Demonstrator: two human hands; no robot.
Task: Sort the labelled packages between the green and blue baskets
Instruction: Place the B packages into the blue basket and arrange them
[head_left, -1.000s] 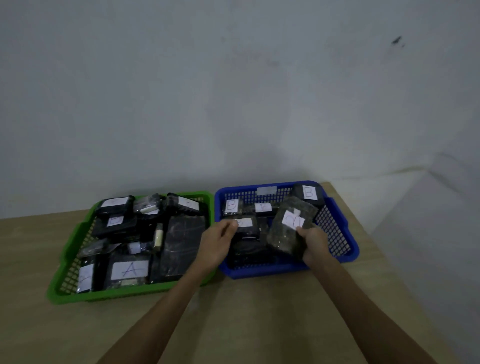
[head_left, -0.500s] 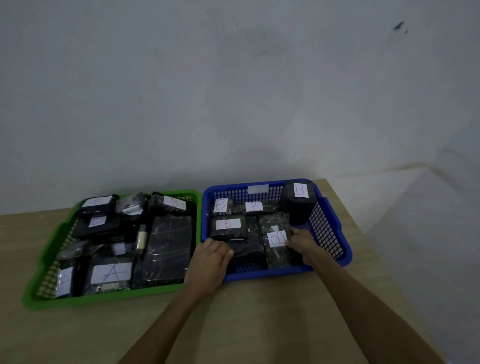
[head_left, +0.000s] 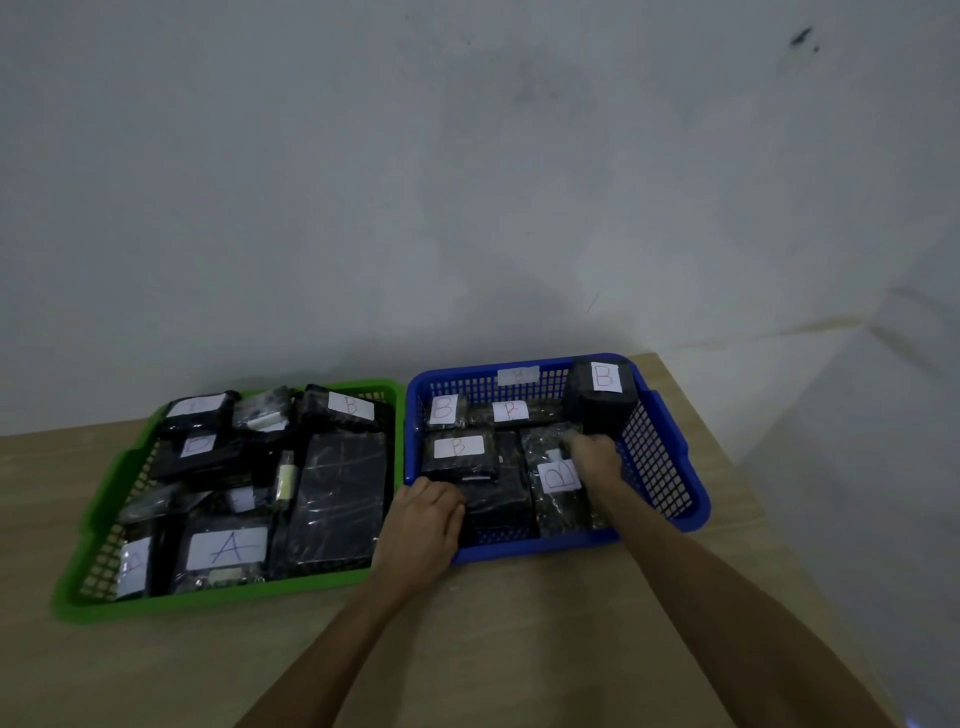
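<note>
Head view: blue basket beside green basket, both filled with labelled black packages. Right hand lies on a flat package in the blue basket's right half (blurred; grip cannot be told). Left hand, fingers curled, rests on the blue basket's near-left rim. Wooden table, pale wall behind

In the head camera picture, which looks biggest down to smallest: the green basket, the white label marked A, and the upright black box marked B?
1. green basket, by far the largest.
2. upright black box marked B, in the blue basket's far corner.
3. white label marked A, somewhat smaller, though it lies nearer the camera, so that gap is unsure.
</note>
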